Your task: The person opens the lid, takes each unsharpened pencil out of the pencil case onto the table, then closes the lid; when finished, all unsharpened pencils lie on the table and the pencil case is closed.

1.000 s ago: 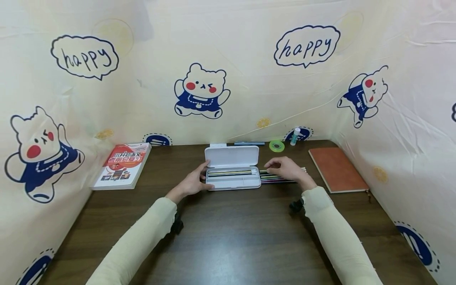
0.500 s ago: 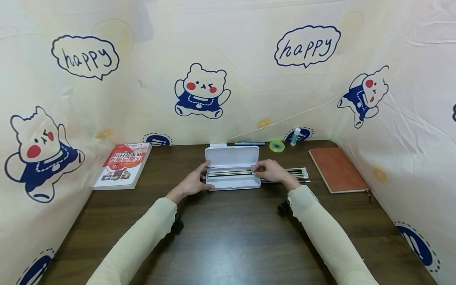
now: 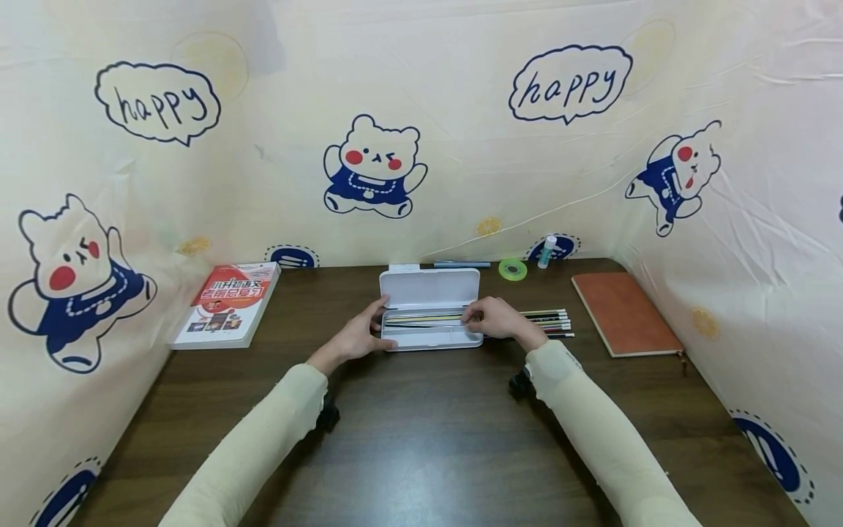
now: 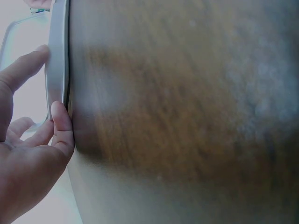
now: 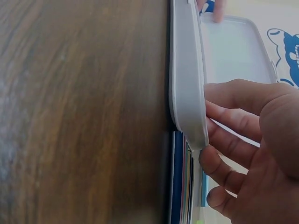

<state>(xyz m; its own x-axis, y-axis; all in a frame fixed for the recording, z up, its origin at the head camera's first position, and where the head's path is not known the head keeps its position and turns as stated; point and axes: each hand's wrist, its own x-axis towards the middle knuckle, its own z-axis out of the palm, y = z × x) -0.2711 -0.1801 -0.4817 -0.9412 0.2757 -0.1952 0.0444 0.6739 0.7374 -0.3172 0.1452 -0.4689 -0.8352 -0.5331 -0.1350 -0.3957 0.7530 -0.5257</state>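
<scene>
A white pencil case [image 3: 428,348] lies on the table with its lid [image 3: 431,288] raised at the back. My left hand [image 3: 354,337] grips the left end, thumb at the front and fingers behind. Several pencils [image 3: 421,318] lie lengthwise in the rear part of the tray. Over the right end, my right hand [image 3: 495,318] has thumb and fingertips together on a pencil that slants into the tray; in the right wrist view the fingers [image 5: 224,95] reach over the rim and hide its end. More pencils [image 3: 556,322] lie on the table to the right, partly behind this hand.
Behind the case are a blue pen [image 3: 461,264], a green tape roll [image 3: 512,269] and a glue stick [image 3: 546,252]. A brown notebook [image 3: 626,315] lies right, a red and white book [image 3: 227,306] left. Patterned cloth [image 3: 263,168] rises behind the table.
My right hand has moved left from the pencils on the table to the right end of the case, bringing a pencil into the tray. The left hand stays on the case.
</scene>
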